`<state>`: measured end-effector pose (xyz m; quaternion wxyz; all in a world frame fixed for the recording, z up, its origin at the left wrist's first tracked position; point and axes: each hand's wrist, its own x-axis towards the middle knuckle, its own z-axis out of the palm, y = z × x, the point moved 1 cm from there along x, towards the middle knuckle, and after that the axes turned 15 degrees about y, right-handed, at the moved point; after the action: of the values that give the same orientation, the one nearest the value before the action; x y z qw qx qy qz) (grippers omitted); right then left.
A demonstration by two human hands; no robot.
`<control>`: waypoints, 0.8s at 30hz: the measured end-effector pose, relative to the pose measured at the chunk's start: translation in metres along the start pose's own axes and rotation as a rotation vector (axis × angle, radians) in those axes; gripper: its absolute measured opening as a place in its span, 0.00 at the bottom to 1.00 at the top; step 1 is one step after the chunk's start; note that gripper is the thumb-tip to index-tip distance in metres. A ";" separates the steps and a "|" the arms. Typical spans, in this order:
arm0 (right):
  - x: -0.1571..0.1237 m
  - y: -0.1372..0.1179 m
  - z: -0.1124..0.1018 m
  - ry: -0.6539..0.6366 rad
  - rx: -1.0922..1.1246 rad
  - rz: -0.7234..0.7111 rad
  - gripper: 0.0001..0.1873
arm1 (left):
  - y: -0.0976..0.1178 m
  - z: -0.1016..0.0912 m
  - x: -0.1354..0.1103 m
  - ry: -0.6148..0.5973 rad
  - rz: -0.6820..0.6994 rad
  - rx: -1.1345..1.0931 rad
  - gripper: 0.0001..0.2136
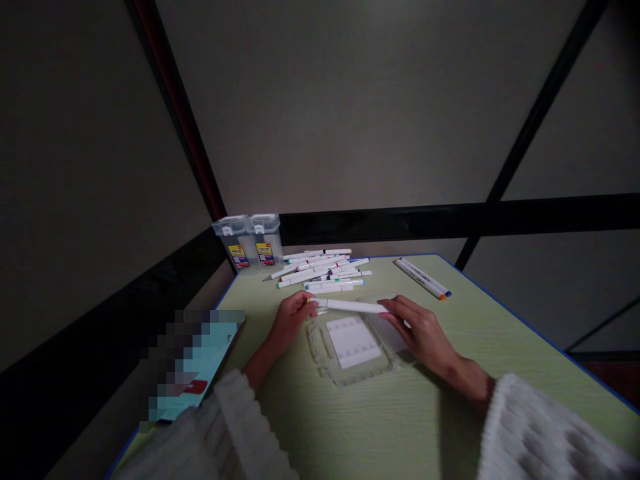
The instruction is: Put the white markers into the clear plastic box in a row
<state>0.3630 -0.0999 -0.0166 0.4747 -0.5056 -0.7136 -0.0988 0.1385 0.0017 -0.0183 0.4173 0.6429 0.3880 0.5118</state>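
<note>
Both hands hold one white marker (350, 306) level above a clear plastic case (350, 350) that lies open on the green table. My left hand (293, 320) pinches the marker's left end. My right hand (420, 330) grips its right end with the fingers stretched along it. The case has a white insert in its middle. Behind the marker lies a loose pile of white markers (323, 270) with coloured caps.
Two clear upright marker boxes (249, 241) with yellow labels stand at the back left corner. Two more markers (423, 277) lie side by side at the back right. A light-blue booklet (200, 363) hangs over the table's left edge (225, 293). Dark frame bars run behind.
</note>
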 end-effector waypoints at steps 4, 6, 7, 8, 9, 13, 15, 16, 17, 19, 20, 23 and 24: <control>0.001 -0.001 -0.002 0.026 0.003 -0.014 0.13 | 0.001 0.000 -0.001 -0.022 0.011 0.005 0.08; 0.000 -0.002 -0.002 0.032 -0.003 -0.024 0.13 | 0.002 -0.001 -0.002 -0.034 0.024 0.011 0.08; 0.000 -0.002 -0.002 0.033 -0.005 -0.027 0.13 | 0.003 -0.001 -0.002 -0.038 0.029 0.016 0.08; 0.000 -0.002 -0.002 0.033 -0.007 -0.027 0.13 | 0.003 -0.001 -0.002 -0.041 0.034 0.023 0.09; 0.000 -0.002 -0.002 0.030 -0.010 -0.025 0.13 | 0.003 -0.002 -0.002 -0.041 0.038 0.030 0.09; -0.001 -0.002 -0.001 0.018 -0.038 -0.014 0.14 | 0.005 -0.002 -0.002 -0.040 0.056 0.053 0.10; -0.001 -0.001 -0.001 0.005 -0.042 -0.002 0.14 | 0.005 -0.002 -0.002 -0.042 0.057 0.045 0.10; -0.002 -0.001 0.000 -0.003 -0.036 0.008 0.14 | 0.005 -0.002 -0.002 -0.044 0.055 0.037 0.09; -0.002 -0.001 0.000 -0.013 -0.026 0.016 0.14 | 0.005 -0.001 -0.002 -0.045 0.051 0.028 0.09; -0.002 0.000 0.001 -0.027 -0.004 0.029 0.14 | 0.004 -0.001 -0.001 -0.042 0.038 0.013 0.08; -0.001 0.000 0.001 -0.034 0.006 0.033 0.14 | 0.004 -0.001 -0.001 -0.039 0.030 0.009 0.08; -0.001 0.001 0.003 -0.048 0.024 0.048 0.14 | 0.003 -0.002 0.001 -0.028 0.002 0.006 0.06; 0.000 0.001 0.003 -0.052 0.031 0.054 0.14 | 0.002 -0.003 0.001 -0.025 -0.003 0.012 0.06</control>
<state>0.3622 -0.0978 -0.0186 0.4662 -0.5197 -0.7132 -0.0619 0.1359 0.0020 -0.0154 0.4191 0.6510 0.3870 0.5009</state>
